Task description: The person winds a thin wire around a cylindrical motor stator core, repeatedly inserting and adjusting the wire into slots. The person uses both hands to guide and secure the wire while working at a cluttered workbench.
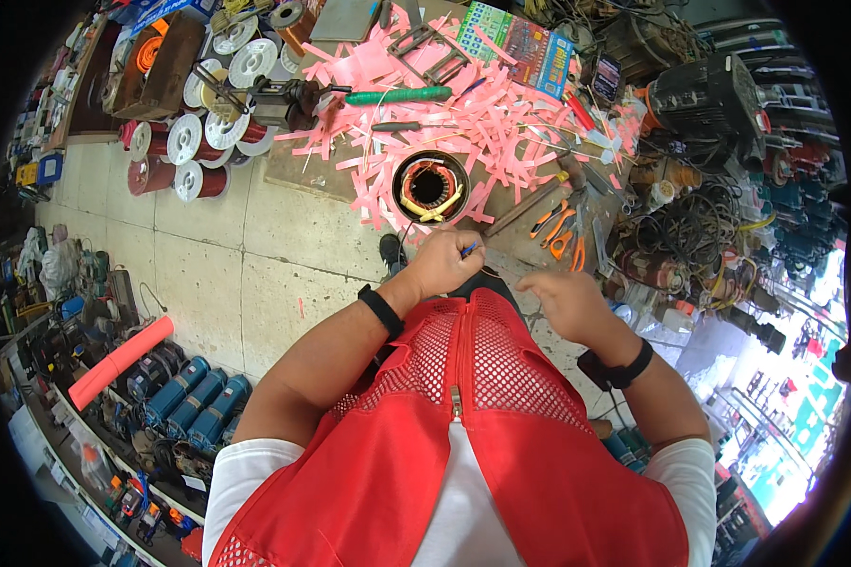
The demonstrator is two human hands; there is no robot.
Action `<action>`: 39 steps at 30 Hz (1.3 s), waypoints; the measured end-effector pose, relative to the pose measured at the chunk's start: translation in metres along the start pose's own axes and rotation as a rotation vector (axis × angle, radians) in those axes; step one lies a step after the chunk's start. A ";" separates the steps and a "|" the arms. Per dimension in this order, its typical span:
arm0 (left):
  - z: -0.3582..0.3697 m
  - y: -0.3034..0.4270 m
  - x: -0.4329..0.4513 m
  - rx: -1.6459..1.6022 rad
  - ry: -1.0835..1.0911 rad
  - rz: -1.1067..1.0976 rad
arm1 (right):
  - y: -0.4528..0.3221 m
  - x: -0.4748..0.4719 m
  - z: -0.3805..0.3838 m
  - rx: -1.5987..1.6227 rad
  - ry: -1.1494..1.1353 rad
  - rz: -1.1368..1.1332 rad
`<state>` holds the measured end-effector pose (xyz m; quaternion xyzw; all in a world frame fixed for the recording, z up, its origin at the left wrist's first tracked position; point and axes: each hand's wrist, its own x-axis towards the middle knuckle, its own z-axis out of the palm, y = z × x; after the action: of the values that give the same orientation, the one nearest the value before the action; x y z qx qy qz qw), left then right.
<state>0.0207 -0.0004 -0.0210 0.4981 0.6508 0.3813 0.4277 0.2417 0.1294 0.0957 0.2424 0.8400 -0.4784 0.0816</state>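
My left hand (pixel 448 261) is closed around a small blue item (pixel 469 249), perhaps a blue-sleeved wire end; most of it is hidden by the fingers. To its right, my right hand (pixel 566 305) has its thumb and forefinger close together. A thin cord or wire (pixel 495 274) runs from the left fist towards it, but whether the right fingers grip it cannot be told. Just beyond the left hand, a motor stator (pixel 405 198) with copper windings and pale yellow bindings sits in a round dark housing at the workbench's near edge. A dark lead drops from it.
Pink insulation strips (pixel 518 149) cover much of the workbench (pixel 312 177). Orange-handled tools (pixel 559 230), a hammer (pixel 532 202), a screwdriver (pixel 397 127) and a green-wrapped rod (pixel 398 96) lie there. Wire spools (pixel 186 139) stand left; a dark motor (pixel 705 106) sits right.
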 end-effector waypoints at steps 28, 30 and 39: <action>0.017 -0.026 -0.007 0.215 0.026 0.329 | 0.016 0.156 -0.003 0.656 0.054 0.478; 0.016 -0.025 -0.007 0.216 -0.011 0.310 | 0.017 0.158 0.000 0.668 0.070 0.513; 0.014 -0.027 -0.007 0.216 -0.062 0.316 | 0.014 0.160 0.029 0.411 0.110 0.406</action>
<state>0.0264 -0.0118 -0.0494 0.6485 0.5883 0.3561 0.3264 0.1066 0.1642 0.0103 0.4426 0.6631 -0.5985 0.0791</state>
